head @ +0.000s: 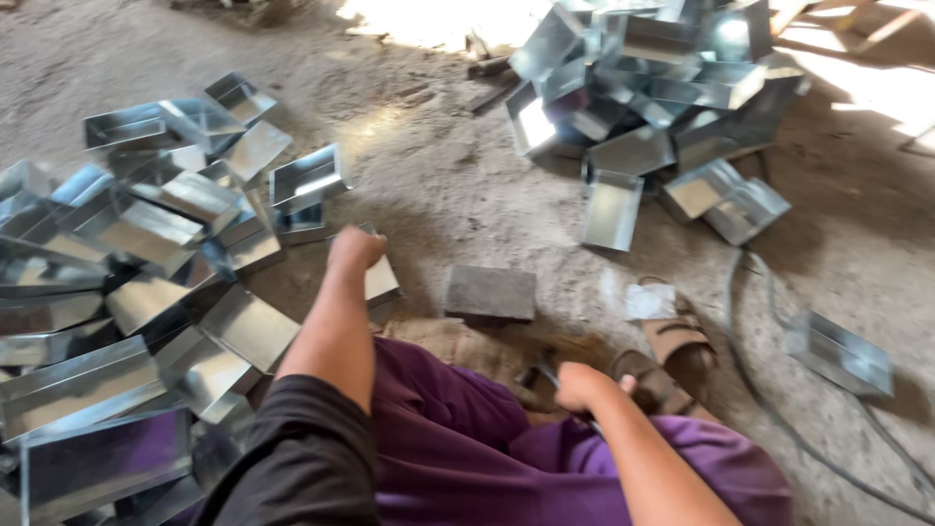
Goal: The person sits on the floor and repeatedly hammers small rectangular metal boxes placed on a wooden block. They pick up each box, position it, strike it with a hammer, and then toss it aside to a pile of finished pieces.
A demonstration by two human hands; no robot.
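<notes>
Left hand [353,249] reaches out over the dirt floor [438,185], fingers closed on a shiny metal tray [380,280] at the edge of the left-hand tray heap [127,282]. Right hand [581,386] sits near the knee — curled around a thin dark tool [542,375], hard to identify. Flat grey block [491,292] lies between the hands; second tray pile [653,88] farther off.

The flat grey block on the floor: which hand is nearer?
Left. The left hand is beside the grey block, on a metal tray; the right hand is lower, near the sandal.
</notes>
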